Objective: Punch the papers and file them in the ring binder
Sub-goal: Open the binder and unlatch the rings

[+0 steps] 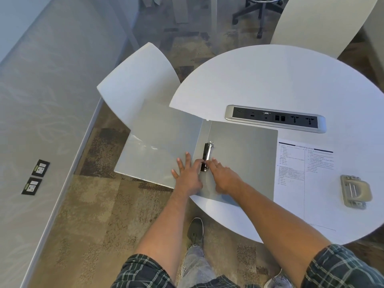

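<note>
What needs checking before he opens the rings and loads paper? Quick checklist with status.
1. Ring binder lying open: ok, though its left cover overhangs the table edge.
2. Hands on ring mechanism: ok, left hand and right hand both at its near end.
3. Rings open: cannot tell.
4. Papers within reach: ok, right of the binder.
5. Papers punched: cannot tell, no holes visible.
6. Hole punch available: ok, resting on the papers' right part.
</note>
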Tool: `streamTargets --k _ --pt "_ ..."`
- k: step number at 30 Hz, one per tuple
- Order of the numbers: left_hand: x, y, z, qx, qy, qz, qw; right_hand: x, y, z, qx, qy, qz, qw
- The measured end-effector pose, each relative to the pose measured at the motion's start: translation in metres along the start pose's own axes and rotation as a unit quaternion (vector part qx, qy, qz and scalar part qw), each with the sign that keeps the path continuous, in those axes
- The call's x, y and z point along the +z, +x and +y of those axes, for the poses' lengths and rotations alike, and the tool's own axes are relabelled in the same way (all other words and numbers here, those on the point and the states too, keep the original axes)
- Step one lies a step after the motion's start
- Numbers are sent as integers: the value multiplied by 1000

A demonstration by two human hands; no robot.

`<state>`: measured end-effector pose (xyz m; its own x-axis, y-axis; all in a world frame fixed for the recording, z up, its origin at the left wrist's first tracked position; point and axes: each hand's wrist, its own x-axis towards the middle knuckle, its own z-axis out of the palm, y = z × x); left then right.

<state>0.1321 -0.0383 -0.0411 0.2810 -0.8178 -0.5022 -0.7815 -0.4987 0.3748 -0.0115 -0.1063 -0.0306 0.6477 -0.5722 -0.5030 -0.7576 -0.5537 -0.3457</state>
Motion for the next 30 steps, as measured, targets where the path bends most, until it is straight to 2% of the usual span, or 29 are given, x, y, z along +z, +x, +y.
streamTargets --k 6,10,16,30 --pt "-13 7 -7 -3 -101 -73 992 -12 11 7 25 79 -22 996" --pt "-17 8 -10 -4 -139 -95 986 -20 18 9 24 112 -38 993" --pt "-19 13 -10 -9 -184 -83 979 -24 23 6 29 171 -44 984" --pt "-20 16 -7 -22 -180 -66 981 -19 17 13 44 258 -55 964"
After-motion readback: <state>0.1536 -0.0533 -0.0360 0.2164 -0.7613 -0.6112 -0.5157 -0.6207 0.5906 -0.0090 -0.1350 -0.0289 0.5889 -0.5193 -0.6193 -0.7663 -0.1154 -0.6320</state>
